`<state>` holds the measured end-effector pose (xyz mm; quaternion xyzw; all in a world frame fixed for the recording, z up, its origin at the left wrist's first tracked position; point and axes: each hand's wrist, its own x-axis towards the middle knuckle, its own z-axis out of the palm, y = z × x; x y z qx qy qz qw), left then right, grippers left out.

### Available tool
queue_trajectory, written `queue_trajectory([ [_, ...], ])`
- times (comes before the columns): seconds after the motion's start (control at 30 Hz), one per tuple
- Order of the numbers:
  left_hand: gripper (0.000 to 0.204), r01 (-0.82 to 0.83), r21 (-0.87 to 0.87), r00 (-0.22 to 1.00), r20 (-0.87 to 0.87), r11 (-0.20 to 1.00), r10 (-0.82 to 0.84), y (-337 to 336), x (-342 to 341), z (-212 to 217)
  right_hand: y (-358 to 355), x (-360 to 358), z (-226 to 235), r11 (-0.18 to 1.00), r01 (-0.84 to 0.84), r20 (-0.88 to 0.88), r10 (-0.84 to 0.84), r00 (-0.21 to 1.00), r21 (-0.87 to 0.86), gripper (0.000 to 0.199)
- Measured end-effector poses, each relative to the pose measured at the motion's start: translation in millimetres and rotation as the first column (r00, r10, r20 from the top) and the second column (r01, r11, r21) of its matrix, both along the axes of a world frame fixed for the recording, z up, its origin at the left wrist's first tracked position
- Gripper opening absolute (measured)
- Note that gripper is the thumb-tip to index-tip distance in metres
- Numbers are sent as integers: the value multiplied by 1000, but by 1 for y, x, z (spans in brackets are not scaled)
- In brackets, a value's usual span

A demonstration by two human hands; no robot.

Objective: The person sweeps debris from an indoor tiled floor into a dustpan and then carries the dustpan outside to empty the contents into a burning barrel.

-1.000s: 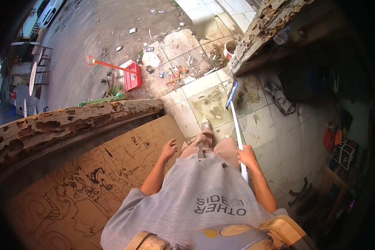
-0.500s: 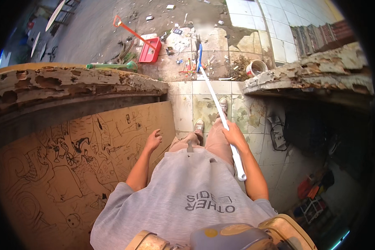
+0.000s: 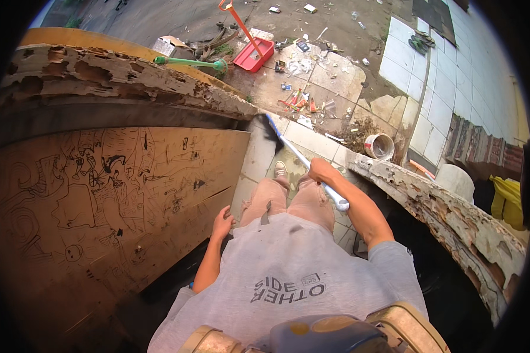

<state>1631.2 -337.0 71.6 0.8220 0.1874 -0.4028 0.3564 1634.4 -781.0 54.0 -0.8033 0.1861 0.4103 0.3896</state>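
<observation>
My right hand (image 3: 322,170) is closed around the white handle of a broom (image 3: 295,152), a little below its thick end. The broom slants away from me to the left. Its blue head and dark bristles rest on the tiles at the doorway, close to the left wall's end. My left hand (image 3: 222,224) hangs beside my left thigh with nothing in it, its fingers loosely apart. Beyond the broom head, a patch of mixed litter (image 3: 302,103) with colourful wrappers is scattered over the tiles outside. A red long-handled dustpan (image 3: 254,55) stands past that litter.
Broken, pitted wall edges flank the doorway, left (image 3: 129,76) and right (image 3: 430,206). A board with drawings (image 3: 100,194) lines my left side. A green-handled brush (image 3: 188,63) lies beyond the left wall. Near the right wall is a white bucket (image 3: 379,146) on its side.
The broom head has come back from the litter outside to the tiles inside the doorway. My right hand has drawn the handle closer, and my view has turned to the right.
</observation>
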Motion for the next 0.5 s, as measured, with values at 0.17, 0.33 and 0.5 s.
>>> queue_trajectory([
  [0.17,56,108,181,994,-38,977,-103,27,-63,2,-7,31,41,997,-5,170,18,985,-78,22],
  [0.33,56,223,123,975,-25,967,-221,113,-113,-109,-13,43,22,996,74,95,-79,992,49,28],
  [0.5,53,216,50,973,75,975,-220,64,-19,-99,-54,95,2,995,72,67,-67,996,-68,26],
])
